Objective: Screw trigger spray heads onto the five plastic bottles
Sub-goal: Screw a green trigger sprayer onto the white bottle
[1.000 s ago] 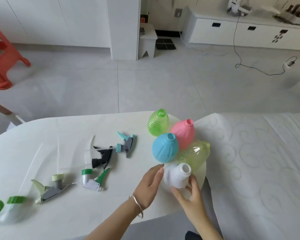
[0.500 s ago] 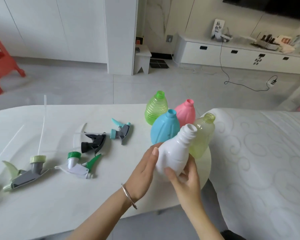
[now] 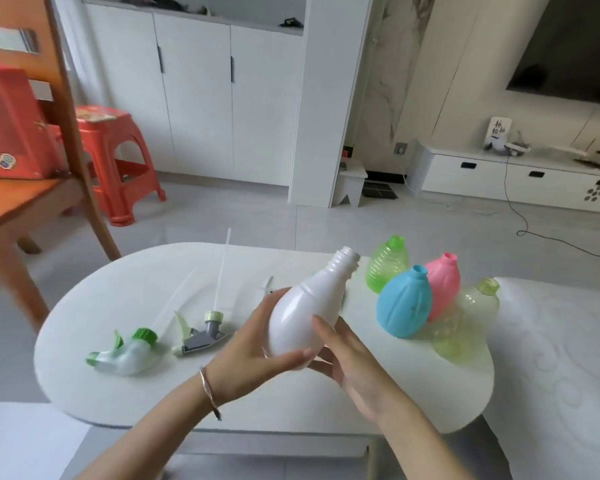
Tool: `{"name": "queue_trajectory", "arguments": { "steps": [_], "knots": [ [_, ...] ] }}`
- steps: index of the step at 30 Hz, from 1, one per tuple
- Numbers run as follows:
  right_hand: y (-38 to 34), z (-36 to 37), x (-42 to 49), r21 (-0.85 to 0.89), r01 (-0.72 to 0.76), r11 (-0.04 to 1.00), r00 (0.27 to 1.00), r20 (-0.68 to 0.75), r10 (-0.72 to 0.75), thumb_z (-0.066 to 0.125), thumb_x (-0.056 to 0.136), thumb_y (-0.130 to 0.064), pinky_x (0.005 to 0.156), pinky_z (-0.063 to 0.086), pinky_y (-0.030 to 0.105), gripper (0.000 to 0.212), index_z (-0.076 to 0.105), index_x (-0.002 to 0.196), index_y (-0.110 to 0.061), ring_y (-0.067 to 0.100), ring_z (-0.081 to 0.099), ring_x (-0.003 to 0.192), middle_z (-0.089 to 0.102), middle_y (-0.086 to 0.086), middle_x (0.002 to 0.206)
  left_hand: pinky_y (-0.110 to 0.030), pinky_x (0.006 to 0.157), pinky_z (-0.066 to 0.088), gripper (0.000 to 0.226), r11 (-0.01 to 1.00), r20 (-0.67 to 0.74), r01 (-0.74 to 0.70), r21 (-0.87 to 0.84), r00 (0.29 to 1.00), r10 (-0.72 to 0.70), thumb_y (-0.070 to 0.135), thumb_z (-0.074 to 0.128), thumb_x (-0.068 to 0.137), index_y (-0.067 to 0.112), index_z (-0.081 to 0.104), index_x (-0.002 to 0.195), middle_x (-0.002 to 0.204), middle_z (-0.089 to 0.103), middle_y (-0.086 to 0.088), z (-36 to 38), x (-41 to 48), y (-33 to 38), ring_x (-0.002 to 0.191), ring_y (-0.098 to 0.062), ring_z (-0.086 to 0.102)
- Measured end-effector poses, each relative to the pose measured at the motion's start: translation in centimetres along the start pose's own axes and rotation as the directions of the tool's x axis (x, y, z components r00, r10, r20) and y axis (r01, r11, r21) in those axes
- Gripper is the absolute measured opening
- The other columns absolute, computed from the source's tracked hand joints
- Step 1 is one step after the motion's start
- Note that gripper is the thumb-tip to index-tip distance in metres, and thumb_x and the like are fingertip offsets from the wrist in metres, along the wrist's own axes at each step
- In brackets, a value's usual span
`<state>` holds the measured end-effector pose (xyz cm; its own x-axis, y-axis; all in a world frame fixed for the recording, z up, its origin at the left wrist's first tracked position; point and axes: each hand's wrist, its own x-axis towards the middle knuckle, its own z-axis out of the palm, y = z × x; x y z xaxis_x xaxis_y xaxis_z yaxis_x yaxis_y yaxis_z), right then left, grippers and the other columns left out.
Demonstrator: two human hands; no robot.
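Observation:
Both hands hold a white plastic bottle [image 3: 303, 315] above the white oval table [image 3: 125, 296], its open threaded neck tilted up and to the right. My left hand [image 3: 253, 355] grips its base from the left and below. My right hand [image 3: 343, 355] cups it from the right. Green [image 3: 387, 270], blue [image 3: 404, 308], pink [image 3: 442, 292] and clear yellowish [image 3: 465, 323] bottles stand clustered at the table's right end, all uncapped. A white-green spray head [image 3: 123, 351] and a grey one [image 3: 200, 336] lie on the table at left. Other heads are hidden behind the white bottle.
A wooden chair [image 3: 32, 188] and a red plastic stool [image 3: 115, 161] stand beyond the table's left end. A white patterned mattress [image 3: 561, 358] adjoins the table on the right. Long dip tubes [image 3: 222, 268] run from the spray heads across the table.
The white bottle has been lifted off the table and carried leftward, away from the other bottles. The head camera has tilted up, showing more of the room.

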<state>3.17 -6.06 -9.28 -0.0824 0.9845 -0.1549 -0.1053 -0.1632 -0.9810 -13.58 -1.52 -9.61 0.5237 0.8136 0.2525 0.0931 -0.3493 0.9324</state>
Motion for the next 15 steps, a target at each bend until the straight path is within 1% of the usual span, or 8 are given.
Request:
{"name": "queue_trajectory", "arguments": {
  "steps": [2, 4, 6, 7, 9, 12, 13, 15],
  "knots": [
    [-1.0, 2.3, 1.4, -0.036, -0.007, 0.999, 0.995, 0.097, 0.011, 0.063, 0.073, -0.056, 0.097, 0.049, 0.036, 0.058, 0.053, 0.125, -0.033, 0.016, 0.064, 0.112, 0.067, -0.004, 0.122, -0.020, 0.072, 0.056, 0.071, 0.999, -0.094, 0.015, 0.040, 0.995, -0.012, 0.039, 0.078, 0.068, 0.038, 0.043, 0.129, 0.117, 0.056, 0.023, -3.8, -1.1, 0.3, 0.107, -0.005, 0.059],
    [-1.6, 4.7, 2.7, -0.078, 0.014, 0.997, 0.992, 0.126, -0.004, 0.064, 0.072, -0.056, 0.094, 0.050, 0.032, 0.058, 0.056, 0.123, -0.029, 0.013, 0.065, 0.108, 0.067, -0.004, 0.120, -0.015, 0.075, 0.053, 0.074, 0.995, -0.207, 0.035, 0.089, 0.978, -0.016, 0.045, 0.077, 0.064, 0.034, 0.045, 0.129, 0.119, 0.057, 0.017, -7.9, -2.5, 0.3, 0.107, -0.002, 0.059],
    [-1.8, 6.9, 4.2, -0.142, 0.053, 0.988, 0.991, 0.126, -0.035, 0.065, 0.076, -0.049, 0.091, 0.052, 0.026, 0.050, 0.056, 0.121, -0.029, 0.009, 0.066, 0.106, 0.066, -0.005, 0.120, -0.009, 0.076, 0.049, 0.074, 0.987, -0.312, 0.066, 0.144, 0.950, -0.018, 0.045, 0.078, 0.063, 0.032, 0.046, 0.129, 0.119, 0.058, 0.015, -11.8, -3.9, 0.3, 0.105, 0.003, 0.059],
    [-1.7, 7.9, 4.9, -0.182, 0.076, 0.980, 0.990, 0.133, -0.052, 0.065, 0.081, -0.043, 0.092, 0.051, 0.025, 0.042, 0.057, 0.120, -0.029, 0.007, 0.065, 0.106, 0.065, -0.006, 0.121, -0.011, 0.077, 0.050, 0.075, 0.984, -0.355, 0.085, 0.158, 0.935, -0.024, 0.047, 0.077, 0.062, 0.032, 0.047, 0.129, 0.119, 0.058, 0.015, -13.5, -4.7, 0.1, 0.103, 0.004, 0.059],
    [-1.2, 10.1, 6.3, -0.260, 0.114, 0.959, 0.984, 0.160, -0.074, 0.065, 0.085, -0.035, 0.092, 0.050, 0.022, 0.035, 0.057, 0.118, -0.030, 0.004, 0.063, 0.106, 0.062, -0.009, 0.122, -0.021, 0.081, 0.052, 0.080, 0.975, -0.416, 0.138, 0.175, 0.908, -0.054, 0.054, 0.075, 0.055, 0.035, 0.048, 0.128, 0.117, 0.059, 0.016, -16.6, -6.3, -0.4, 0.103, 0.000, 0.060],
    [0.4, 12.8, 8.2, -0.381, 0.157, 0.911, 0.976, 0.202, -0.083, 0.069, 0.082, -0.033, 0.078, 0.046, 0.008, 0.036, 0.057, 0.116, -0.030, 0.004, 0.060, 0.108, 0.059, -0.014, 0.123, -0.032, 0.086, 0.053, 0.084, 0.970, -0.490, 0.209, 0.126, 0.863, -0.122, 0.056, 0.075, 0.049, 0.034, 0.050, 0.126, 0.116, 0.061, 0.007, -20.1, -8.8, -1.9, 0.106, -0.011, 0.062],
    [1.1, 13.6, 8.9, -0.427, 0.171, 0.888, 0.973, 0.216, -0.083, 0.070, 0.082, -0.032, 0.078, 0.044, 0.006, 0.036, 0.057, 0.115, -0.030, 0.005, 0.058, 0.110, 0.059, -0.014, 0.123, -0.030, 0.084, 0.053, 0.085, 0.970, -0.515, 0.221, 0.103, 0.846, -0.138, 0.056, 0.075, 0.048, 0.033, 0.051, 0.125, 0.116, 0.061, 0.005, -20.9, -9.4, -2.4, 0.105, -0.013, 0.062],
    [2.6, 14.9, 10.2, -0.541, 0.199, 0.817, 0.968, 0.237, -0.079, 0.072, 0.080, -0.034, 0.083, 0.042, 0.007, 0.040, 0.057, 0.117, -0.029, 0.007, 0.053, 0.115, 0.056, -0.012, 0.125, -0.021, 0.075, 0.052, 0.086, 0.970, -0.546, 0.231, 0.071, 0.823, -0.156, 0.056, 0.075, 0.046, 0.032, 0.052, 0.125, 0.117, 0.061, 0.000, -22.1, -10.4, -3.3, 0.102, -0.011, 0.062]
  ]
}}
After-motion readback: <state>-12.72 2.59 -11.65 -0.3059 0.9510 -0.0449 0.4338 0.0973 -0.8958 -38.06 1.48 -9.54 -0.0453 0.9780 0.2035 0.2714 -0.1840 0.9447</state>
